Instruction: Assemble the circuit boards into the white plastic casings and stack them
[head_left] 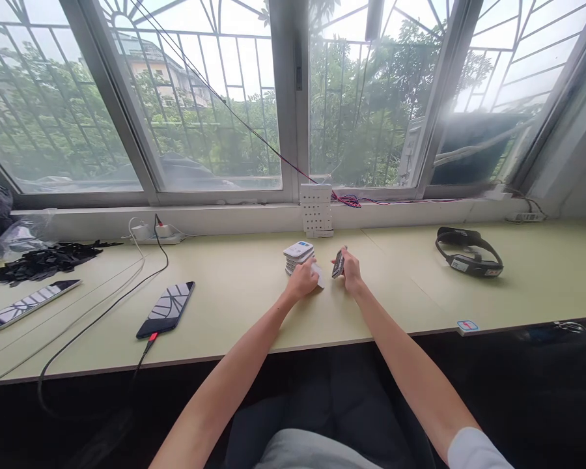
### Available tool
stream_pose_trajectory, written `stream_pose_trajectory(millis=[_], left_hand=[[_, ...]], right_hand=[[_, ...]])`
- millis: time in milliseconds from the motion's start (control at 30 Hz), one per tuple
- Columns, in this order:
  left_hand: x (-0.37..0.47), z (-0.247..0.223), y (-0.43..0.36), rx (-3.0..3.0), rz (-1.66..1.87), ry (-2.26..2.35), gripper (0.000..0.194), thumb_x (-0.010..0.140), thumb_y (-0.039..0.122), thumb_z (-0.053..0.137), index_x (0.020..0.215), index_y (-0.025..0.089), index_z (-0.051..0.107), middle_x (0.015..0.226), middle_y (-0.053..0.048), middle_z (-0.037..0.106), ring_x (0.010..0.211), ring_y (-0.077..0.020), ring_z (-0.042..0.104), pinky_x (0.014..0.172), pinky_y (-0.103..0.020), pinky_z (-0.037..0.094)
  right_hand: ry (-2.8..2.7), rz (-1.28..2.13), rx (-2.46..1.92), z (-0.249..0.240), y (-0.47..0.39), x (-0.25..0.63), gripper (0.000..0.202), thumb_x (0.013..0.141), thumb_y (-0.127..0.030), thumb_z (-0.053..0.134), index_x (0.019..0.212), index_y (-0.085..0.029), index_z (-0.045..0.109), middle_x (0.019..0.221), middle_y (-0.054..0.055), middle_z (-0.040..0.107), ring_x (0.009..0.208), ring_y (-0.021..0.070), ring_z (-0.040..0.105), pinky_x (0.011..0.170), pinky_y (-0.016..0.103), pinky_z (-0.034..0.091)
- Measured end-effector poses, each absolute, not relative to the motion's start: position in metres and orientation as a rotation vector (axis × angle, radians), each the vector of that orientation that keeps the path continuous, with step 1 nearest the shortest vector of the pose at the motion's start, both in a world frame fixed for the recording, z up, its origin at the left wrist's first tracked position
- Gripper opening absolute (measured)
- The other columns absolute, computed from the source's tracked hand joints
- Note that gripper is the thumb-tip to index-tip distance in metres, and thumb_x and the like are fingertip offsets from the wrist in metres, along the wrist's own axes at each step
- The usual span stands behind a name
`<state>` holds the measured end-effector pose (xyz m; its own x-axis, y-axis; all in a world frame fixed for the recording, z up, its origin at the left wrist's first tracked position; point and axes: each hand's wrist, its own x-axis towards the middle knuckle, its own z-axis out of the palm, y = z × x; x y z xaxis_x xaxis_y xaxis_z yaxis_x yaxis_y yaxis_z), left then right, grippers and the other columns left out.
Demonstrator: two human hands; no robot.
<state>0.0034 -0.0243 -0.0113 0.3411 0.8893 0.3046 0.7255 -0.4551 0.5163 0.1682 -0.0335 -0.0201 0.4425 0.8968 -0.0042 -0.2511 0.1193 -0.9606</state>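
Note:
My left hand [303, 280] is closed on a thin white flat piece [318, 273], which tilts out past the fingers above the table. Right behind that hand rises a small stack of white, rounded flat cases [299, 249]; the top one bears a blue mark. A short way to the right, my right hand [350, 268] grips a small dark flat device [338, 264] with a lighter edge, held on its side. The two held things are apart. My fingers hide part of each.
A white perforated block [316, 210] stands against the sill. To the left lie a phone [168, 309] with a cable, a tablet-like device [29, 305] and a heap of black strips [43, 260]. A black headset [470, 253] rests at the right. The table's front edge [322, 345] runs beneath my forearms.

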Motion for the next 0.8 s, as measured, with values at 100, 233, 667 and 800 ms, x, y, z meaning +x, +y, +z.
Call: stream_pose_trajectory(millis=[100, 233, 667, 800], left_hand=[[0.004, -0.009, -0.028, 2.372, 0.707, 1.525, 0.048, 0.085, 0.023, 0.050, 0.131, 0.018, 0.062, 0.105, -0.013, 0.073, 0.104, -0.0281, 0.065, 0.073, -0.031, 0.049], [0.005, -0.007, -0.032, 2.510, 0.604, 1.651, 0.032, 0.082, 0.025, 0.052, 0.105, 0.021, 0.074, 0.098, -0.011, 0.074, 0.092, -0.0271, 0.068, 0.071, -0.032, 0.048], [0.005, -0.015, -0.026, 2.580, 0.760, 1.485, 0.021, 0.078, 0.016, 0.059, 0.091, 0.021, 0.075, 0.078, -0.008, 0.070, 0.073, -0.0230, 0.064, 0.062, -0.029, 0.043], [0.007, -0.012, -0.027, 2.532, 1.093, 1.140, 0.021, 0.087, 0.026, 0.056, 0.098, 0.020, 0.073, 0.070, -0.003, 0.064, 0.064, -0.0159, 0.058, 0.063, -0.026, 0.043]], right_hand=[[-0.712, 0.987, -1.142, -0.020, -0.033, 0.167, 0.037, 0.086, -0.059, 0.058, 0.083, -0.023, 0.058, 0.072, 0.003, 0.067, 0.078, 0.0201, 0.068, 0.054, 0.025, 0.045], [-0.701, 1.069, -1.125, -0.018, -0.034, 0.164, 0.037, 0.087, -0.059, 0.059, 0.085, -0.022, 0.058, 0.072, 0.004, 0.068, 0.076, 0.0206, 0.068, 0.050, 0.024, 0.044], [-0.701, 1.377, -0.814, -0.007, -0.044, 0.161, 0.037, 0.099, -0.049, 0.038, 0.091, -0.019, 0.059, 0.075, 0.008, 0.070, 0.060, 0.0182, 0.064, 0.058, 0.030, 0.053], [-0.717, 1.365, -0.819, -0.004, -0.045, 0.160, 0.039, 0.099, -0.051, 0.038, 0.089, -0.020, 0.059, 0.073, 0.005, 0.068, 0.060, 0.0177, 0.063, 0.056, 0.029, 0.051]])
